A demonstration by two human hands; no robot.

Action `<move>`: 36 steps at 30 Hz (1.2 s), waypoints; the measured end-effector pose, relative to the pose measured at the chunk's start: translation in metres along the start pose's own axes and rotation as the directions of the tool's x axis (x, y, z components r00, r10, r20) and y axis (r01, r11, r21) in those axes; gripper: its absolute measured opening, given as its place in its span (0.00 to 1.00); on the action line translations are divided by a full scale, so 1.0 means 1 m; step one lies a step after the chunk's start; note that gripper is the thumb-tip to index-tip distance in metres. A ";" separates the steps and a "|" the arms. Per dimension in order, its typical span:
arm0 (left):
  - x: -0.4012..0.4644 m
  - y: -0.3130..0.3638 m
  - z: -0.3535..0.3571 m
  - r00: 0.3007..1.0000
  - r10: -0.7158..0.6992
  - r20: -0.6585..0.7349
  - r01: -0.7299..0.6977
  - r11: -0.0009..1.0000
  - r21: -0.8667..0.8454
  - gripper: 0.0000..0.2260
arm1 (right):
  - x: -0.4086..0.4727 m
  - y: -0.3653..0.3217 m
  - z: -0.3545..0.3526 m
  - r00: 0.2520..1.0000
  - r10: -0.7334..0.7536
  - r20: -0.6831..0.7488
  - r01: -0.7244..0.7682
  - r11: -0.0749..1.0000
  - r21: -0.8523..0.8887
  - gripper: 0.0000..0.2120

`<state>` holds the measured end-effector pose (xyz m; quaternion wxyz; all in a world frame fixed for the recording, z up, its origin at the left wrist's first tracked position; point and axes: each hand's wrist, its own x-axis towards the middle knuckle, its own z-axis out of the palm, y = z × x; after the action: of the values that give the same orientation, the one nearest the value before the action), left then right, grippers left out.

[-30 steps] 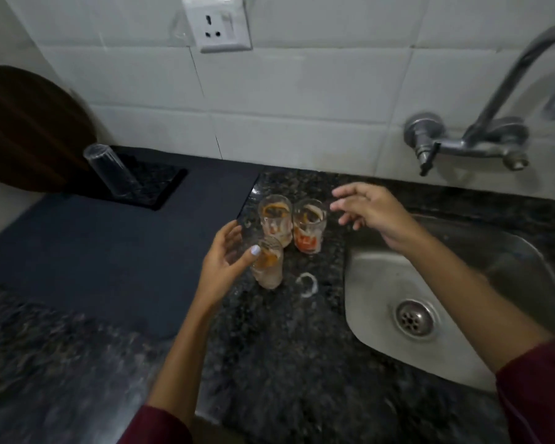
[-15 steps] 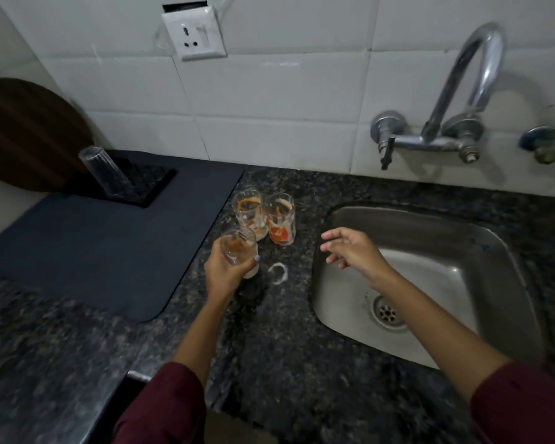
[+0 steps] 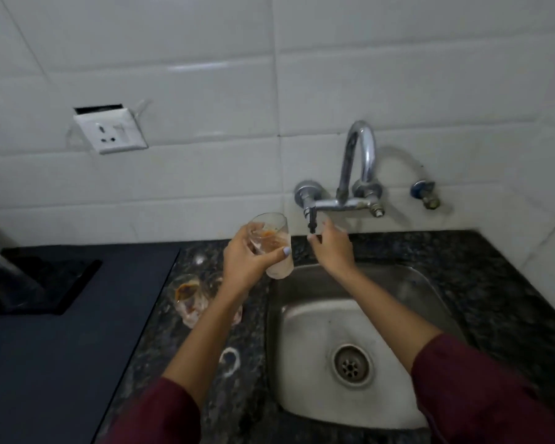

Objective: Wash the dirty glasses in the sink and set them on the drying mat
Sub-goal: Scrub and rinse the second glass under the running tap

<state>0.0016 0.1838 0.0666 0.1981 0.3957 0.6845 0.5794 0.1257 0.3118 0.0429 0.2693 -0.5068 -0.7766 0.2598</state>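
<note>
- The person's left hand (image 3: 247, 259) is wrapped around a clear drinking glass smeared with orange residue (image 3: 274, 243), fingers closed on its side and the thumb across its front.
- That glass is held in the air, tilted, over the back left corner of the stainless steel sink (image 3: 430, 293).
- The right hand (image 3: 332, 248) reaches up to the small black lever (image 3: 311, 221) at the left end of the chrome wall-mounted tap (image 3: 356, 174); the fingertips are at the lever, but whether they pinch it cannot be told.
- Two more dirty clear glasses (image 3: 186, 296) stand on the speckled black granite counter (image 3: 510, 283), just left of the sink and partly hidden behind the left forearm.
- A whitish ring mark (image 3: 229, 360) lies on the counter nearer the camera.
- The dark blue drying mat (image 3: 61, 363) covers the counter to the left, well apart from the held glass.
- A clear glass (image 3: 4, 277) sits at the far left edge, on a black square pad (image 3: 74, 283).
- A white wall socket (image 3: 109, 131) is set in the white tiles above.
- Both sleeves are maroon.
</note>
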 end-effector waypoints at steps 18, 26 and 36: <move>0.024 -0.052 0.016 0.976 -0.199 0.089 0.194 0.979 0.058 0.32 | -0.004 -0.009 0.010 1.000 0.003 0.010 -0.001 0.991 -0.132 0.26; -0.005 -0.057 0.078 0.871 -0.345 0.351 0.417 0.896 -0.152 0.31 | -0.115 0.049 -0.010 0.962 0.227 0.149 -0.266 0.899 0.347 0.29; -0.039 -0.042 0.135 0.718 -0.320 0.618 0.538 0.819 -0.201 0.17 | -0.121 0.082 -0.029 0.985 0.024 0.169 -0.034 0.998 0.060 0.49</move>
<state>0.1109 0.2387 -0.0142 0.5902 0.3295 0.5490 0.4917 0.2397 0.2327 -0.0105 0.2147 -0.4857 -0.7806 0.3296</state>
